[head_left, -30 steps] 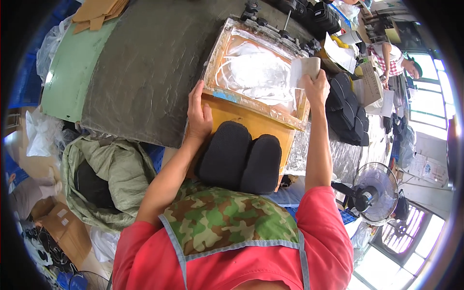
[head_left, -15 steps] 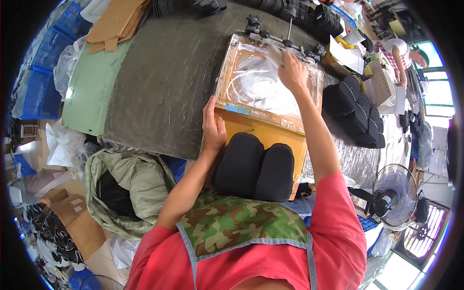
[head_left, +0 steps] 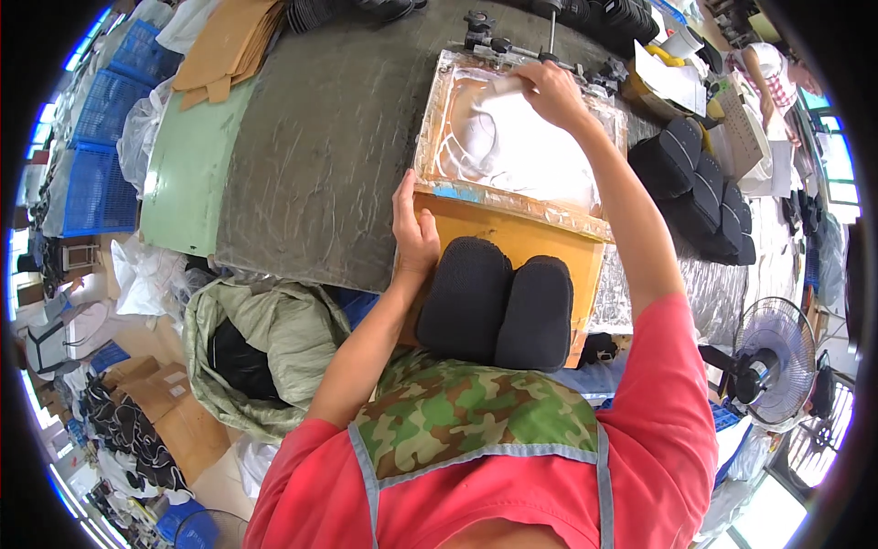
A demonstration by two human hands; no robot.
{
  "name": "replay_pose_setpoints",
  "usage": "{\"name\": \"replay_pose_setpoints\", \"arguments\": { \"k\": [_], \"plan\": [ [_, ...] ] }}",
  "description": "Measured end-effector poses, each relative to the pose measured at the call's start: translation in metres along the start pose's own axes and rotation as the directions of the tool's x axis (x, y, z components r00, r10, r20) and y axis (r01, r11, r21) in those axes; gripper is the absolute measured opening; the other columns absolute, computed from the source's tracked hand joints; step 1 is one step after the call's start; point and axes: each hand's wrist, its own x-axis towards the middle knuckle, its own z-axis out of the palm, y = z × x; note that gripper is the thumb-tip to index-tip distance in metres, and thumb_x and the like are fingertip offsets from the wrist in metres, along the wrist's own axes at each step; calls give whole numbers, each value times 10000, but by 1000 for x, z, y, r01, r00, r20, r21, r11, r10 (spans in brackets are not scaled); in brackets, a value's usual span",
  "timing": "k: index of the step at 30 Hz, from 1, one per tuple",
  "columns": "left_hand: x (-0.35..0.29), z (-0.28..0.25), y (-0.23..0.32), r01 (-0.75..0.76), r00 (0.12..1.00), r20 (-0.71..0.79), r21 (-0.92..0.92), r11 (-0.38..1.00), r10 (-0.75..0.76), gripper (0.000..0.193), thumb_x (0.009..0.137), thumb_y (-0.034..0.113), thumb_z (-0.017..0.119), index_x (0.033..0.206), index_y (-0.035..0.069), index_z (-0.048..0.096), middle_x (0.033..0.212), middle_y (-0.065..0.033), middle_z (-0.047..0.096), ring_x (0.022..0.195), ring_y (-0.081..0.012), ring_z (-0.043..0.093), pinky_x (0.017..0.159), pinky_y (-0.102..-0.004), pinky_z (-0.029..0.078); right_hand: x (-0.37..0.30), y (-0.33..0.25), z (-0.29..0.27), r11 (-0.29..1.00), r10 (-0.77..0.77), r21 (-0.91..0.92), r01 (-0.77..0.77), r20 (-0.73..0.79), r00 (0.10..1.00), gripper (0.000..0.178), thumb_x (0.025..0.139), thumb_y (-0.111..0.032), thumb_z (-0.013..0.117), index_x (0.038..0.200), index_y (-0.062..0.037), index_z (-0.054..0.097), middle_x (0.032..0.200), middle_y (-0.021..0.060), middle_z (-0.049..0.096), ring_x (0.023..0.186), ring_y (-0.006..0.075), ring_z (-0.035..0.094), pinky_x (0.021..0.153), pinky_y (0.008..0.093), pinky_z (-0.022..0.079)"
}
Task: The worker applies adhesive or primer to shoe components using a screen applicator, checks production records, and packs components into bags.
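Observation:
A wooden-rimmed printing screen lies on the work table, spread with thick white paste. At its far side my right hand is closed on a pale scraper, whose edge is in the paste. My left hand rests with fingers stretched against the screen's near left corner, gripping nothing. Under and in front of the screen is a yellow board. Two black rounded pads, one on the left and one on the right, lie side by side at the board's near end, close to my apron.
Metal clamps stand behind the screen. Stacked black pads lie to the right, brown cardboard pieces at the far left. A green sack is beside my left arm, a fan at right. Another person is at far right.
The scraper in my right hand has moved to the far left of the screen, and the white paste now covers more of its right part smoothly. My left hand keeps its place.

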Motion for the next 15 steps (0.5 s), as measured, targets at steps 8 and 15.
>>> {"name": "replay_pose_setpoints", "arguments": {
  "k": [8,15],
  "plan": [
    [0,4,-1,0,1000,13,-14,1000,1,589,773,-50,376,1363,-45,386,1353,-233,443,1250,-353,448,1063,-405,365,-20,-37,29,935,-312,186,304,17,950,282,682,80,578,871,-105,674,857,29,664,908,259,592,830,390,471],
    [-1,5,0,29,1000,11,-35,999,-28,591,784,-54,370,1375,-29,379,1369,-213,435,1257,-343,444,1058,-416,375,-62,17,-35,921,-356,-74,381,233,905,235,680,87,606,776,-121,661,870,-7,608,1022,218,522,996,379,364]
  ]
}}
